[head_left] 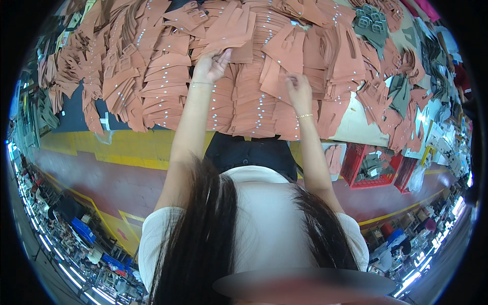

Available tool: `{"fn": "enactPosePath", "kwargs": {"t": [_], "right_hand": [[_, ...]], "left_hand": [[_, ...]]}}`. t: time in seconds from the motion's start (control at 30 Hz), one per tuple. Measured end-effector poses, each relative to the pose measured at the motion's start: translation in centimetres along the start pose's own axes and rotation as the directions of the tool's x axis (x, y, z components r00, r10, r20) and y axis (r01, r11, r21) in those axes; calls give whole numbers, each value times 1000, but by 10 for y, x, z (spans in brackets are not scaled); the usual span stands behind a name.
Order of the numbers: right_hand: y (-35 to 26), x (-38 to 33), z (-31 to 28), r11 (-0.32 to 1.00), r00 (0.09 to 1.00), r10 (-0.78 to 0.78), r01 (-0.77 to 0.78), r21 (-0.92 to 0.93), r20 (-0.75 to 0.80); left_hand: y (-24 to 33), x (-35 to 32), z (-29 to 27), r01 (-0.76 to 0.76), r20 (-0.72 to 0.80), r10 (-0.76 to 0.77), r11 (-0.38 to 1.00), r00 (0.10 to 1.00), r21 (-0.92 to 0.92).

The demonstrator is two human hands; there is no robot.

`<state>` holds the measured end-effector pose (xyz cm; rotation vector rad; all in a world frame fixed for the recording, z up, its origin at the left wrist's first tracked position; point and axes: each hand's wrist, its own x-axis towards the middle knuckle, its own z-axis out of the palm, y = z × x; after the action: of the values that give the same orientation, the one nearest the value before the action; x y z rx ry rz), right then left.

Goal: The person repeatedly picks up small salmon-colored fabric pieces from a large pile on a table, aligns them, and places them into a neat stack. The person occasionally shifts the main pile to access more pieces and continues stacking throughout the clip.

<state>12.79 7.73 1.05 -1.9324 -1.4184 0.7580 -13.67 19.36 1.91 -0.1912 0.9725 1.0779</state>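
Note:
Stacks of cut, terracotta-coloured fabric pieces (165, 94) with small white stickers cover the table in front of me. My left hand (213, 65) is raised over the middle stacks, palm partly turned up and fingers loosely apart. Its fingertips lie by the lower edge of a wide fabric piece (229, 28). To the right, my right hand (299, 92) has its fingers curled in at the side of another fabric piece (273, 80), which it seems to pinch. A pointed, slotted piece (287, 48) lies just beyond that hand.
Dark green pieces (371, 25) lie among the stacks at the far right. Below the table's right side stands a red crate (353, 170) with green pieces inside. A pale board (358, 124) shows at the right front edge. Yellow-painted floor (127, 147) runs along the table.

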Motion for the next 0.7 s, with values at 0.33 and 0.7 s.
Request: {"fn": "enactPosePath", "kwargs": {"t": [0.33, 0.7], "right_hand": [[-70, 76, 77, 933, 851, 348, -356, -56, 394], [-74, 62, 86, 938, 743, 309, -342, -61, 593]], "left_hand": [[14, 2, 2, 52, 91, -56, 998, 994, 46], [20, 17, -19, 167, -41, -162, 933, 986, 318]]}}
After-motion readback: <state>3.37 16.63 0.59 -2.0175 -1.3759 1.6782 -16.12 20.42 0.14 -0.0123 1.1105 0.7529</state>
